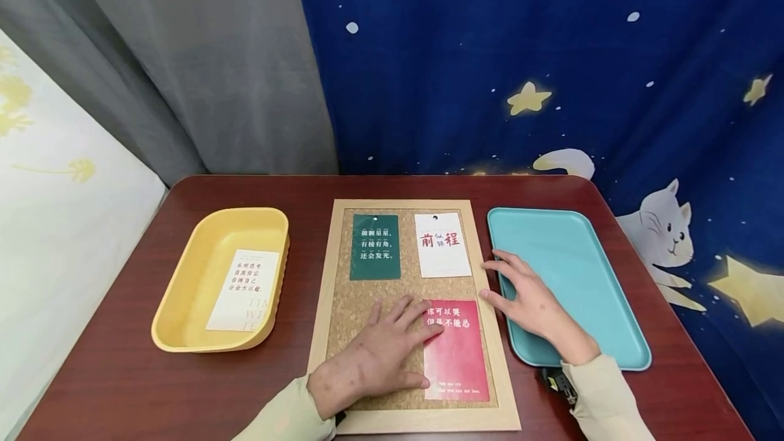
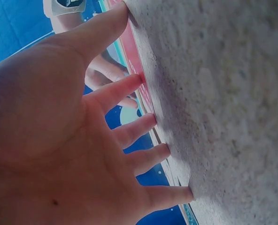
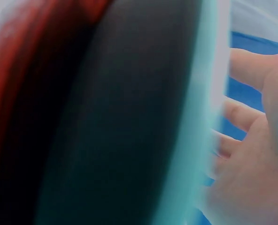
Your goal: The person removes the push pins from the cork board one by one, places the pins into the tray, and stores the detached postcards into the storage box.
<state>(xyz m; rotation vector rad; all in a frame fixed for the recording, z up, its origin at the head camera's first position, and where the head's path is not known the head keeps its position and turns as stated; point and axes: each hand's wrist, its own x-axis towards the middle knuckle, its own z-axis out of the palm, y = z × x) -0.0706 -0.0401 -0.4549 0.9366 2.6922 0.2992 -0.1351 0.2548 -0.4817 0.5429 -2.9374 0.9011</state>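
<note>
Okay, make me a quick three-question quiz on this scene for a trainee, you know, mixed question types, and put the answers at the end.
1. How many cards lie on the rectangular cork board with a pale wooden frame?

2. In the head view, which card do the fingers of the person's left hand overlap?
A) the dark green paper card
B) the pinkish-red paper card
C) the white paper card with one large line of characters

3. True or false: a white paper card with small red print lies in the deep yellow rectangular basin.

Key: 1: three; 2: B; 3: true.
</note>
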